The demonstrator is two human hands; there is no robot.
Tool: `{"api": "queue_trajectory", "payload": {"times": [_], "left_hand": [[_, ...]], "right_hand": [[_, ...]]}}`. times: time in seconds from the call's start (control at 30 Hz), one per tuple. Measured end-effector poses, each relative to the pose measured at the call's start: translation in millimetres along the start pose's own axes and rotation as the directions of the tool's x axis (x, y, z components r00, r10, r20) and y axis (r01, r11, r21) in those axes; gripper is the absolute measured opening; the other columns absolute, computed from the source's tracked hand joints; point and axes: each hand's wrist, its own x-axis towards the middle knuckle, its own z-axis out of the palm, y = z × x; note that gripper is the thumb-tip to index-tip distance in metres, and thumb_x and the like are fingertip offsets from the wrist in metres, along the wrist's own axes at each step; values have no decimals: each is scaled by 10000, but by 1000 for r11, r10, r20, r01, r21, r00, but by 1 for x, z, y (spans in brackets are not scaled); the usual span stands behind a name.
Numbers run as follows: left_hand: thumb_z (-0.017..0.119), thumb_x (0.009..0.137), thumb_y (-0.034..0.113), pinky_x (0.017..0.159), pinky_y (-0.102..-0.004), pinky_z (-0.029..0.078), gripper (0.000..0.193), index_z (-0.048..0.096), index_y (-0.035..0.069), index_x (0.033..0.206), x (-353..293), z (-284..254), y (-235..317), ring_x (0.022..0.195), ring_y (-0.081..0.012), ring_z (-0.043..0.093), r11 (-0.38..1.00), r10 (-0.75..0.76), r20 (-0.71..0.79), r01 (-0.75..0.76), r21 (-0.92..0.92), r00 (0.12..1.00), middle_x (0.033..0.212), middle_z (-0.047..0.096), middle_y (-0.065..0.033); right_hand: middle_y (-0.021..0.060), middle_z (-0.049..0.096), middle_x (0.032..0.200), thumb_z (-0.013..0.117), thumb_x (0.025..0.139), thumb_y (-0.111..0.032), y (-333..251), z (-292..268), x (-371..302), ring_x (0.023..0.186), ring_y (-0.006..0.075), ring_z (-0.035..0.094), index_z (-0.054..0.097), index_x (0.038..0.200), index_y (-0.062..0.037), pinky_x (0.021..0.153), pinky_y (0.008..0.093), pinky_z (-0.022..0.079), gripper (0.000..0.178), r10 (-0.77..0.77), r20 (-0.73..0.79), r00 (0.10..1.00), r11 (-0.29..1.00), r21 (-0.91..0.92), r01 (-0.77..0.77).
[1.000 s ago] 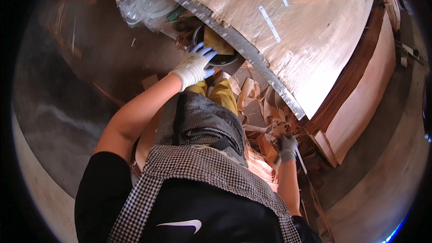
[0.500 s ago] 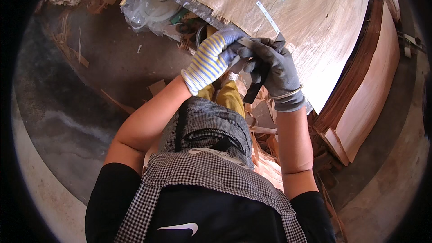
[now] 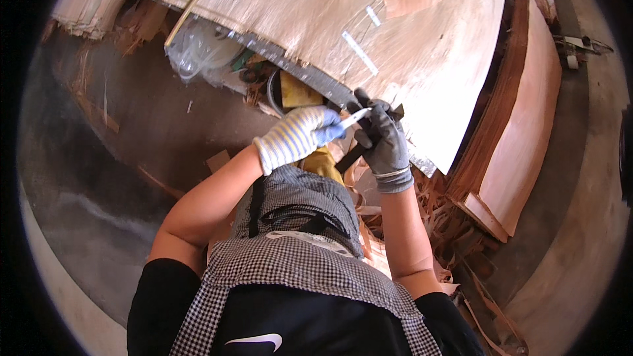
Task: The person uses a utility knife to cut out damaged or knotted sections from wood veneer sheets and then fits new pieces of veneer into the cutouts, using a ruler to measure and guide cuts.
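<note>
My left hand (image 3: 297, 135), in a striped glove with blue fingertips, pinches one end of a short white strip (image 3: 356, 117). The strip's other end meets the fingers of my right hand (image 3: 389, 148), which wears a dark grey glove. A flat dark blade-like tool (image 3: 349, 158) is gripped in that right hand, sticking out below the palm; its exact kind is unclear. Both hands are in front of the near edge of a large pale wood veneer sheet (image 3: 297, 13). White tape pieces (image 3: 360, 53) lie on the sheet across a crack.
Stacked veneer (image 3: 521, 138) stands at the right. Beneath the sheet's edge are a clear plastic bag (image 3: 201, 49) and a round container with a yellow piece (image 3: 297, 91). Veneer scraps (image 3: 435, 217) litter the floor by my legs. A curved brass-coloured rod (image 3: 198, 0) crosses the sheet.
The view has shifted, with the sheet and stack now further left. My hands have come lower and slightly apart, and the white strip now shows plainly between them.
</note>
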Motion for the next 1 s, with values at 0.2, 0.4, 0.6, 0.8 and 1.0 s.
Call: {"api": "queue_trajectory", "payload": {"times": [0.2,0.4,0.6,0.8,1.0], "left_hand": [[591,879,194,724,-290,464,209,638,-5,922,-38,-22,-65,768,-146,591,870,-228,233,91,485,945,839,660,-61],[677,746,368,884,-390,451,573,549,18,1183,-39,-33,-35,1002,-335,574,221,115,175,-197,955,978,1084,604,-185],[664,806,325,980,-352,398,588,481,19,1274,30,55,40,1148,-290,519,903,-11,187,-70,423,982,1234,543,-178],[665,832,162,927,-280,433,414,546,4,1195,60,103,39,1032,-156,561,975,-182,460,219,-29,869,1112,612,-79],[694,815,181,783,-244,475,310,622,3,1058,63,73,28,863,-117,592,838,-527,606,485,250,596,950,648,-34]], "right_hand": [[10,544,821,554,910,-164,-39,-72,-1,668,90,538,445,1140,-80,434,181,405,269,-59,-22,998,911,407,63],[70,554,922,565,885,-117,-66,-95,-23,754,152,551,433,1183,-41,600,247,479,335,-166,-74,983,967,182,177],[82,595,817,553,911,-117,-58,-83,-58,669,135,586,454,1214,8,516,230,477,343,-114,-151,982,993,1,116],[49,613,737,636,852,-105,-26,-76,-87,524,85,548,520,1174,-4,443,182,432,357,-219,-319,922,974,-131,186],[57,614,782,643,832,-69,36,-50,-109,577,83,557,442,1297,-14,473,203,435,510,-240,-478,845,971,-125,205]]}}
